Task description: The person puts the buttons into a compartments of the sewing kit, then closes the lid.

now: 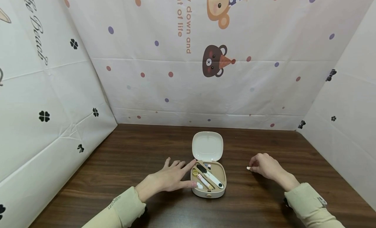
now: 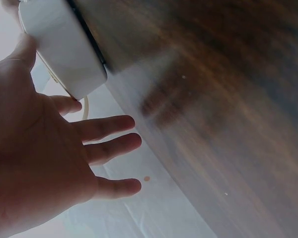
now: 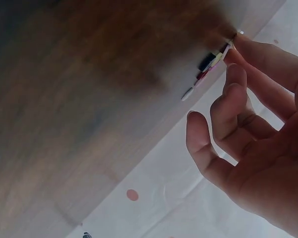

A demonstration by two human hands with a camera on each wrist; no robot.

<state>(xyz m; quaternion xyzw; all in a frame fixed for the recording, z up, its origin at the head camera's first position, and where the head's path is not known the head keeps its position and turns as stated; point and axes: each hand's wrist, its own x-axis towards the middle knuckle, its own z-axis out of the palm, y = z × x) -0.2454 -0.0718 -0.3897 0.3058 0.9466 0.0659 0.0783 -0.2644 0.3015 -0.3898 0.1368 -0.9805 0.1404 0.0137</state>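
A white sewing kit case (image 1: pixel 208 194) stands on the table with its lid (image 1: pixel 207 145) raised. My left hand (image 1: pixel 170 177) is spread at the case's left side, thumb and index finger touching its rim. In the left wrist view the other fingers of the left hand (image 2: pixel 49 144) are straight and apart. Off to the right of the case, my right hand (image 1: pixel 265 166) pinches a thread card (image 3: pixel 208 69) between thumb and index finger. The card is white-ended, with dark, red, yellow and pink bands; in the head view only its white end (image 1: pixel 248 168) shows.
Inside the case's beige tray lie a black-and-white tool (image 1: pixel 215 180), a slim tube with a gold end (image 1: pixel 204 180), a round gold item (image 1: pixel 195 172), a white piece (image 1: pixel 199 185) and small buttons (image 1: pixel 209 166). Printed cloth (image 1: pixel 188 90) walls the dark wooden table (image 1: pixel 147 139) behind and at both sides.
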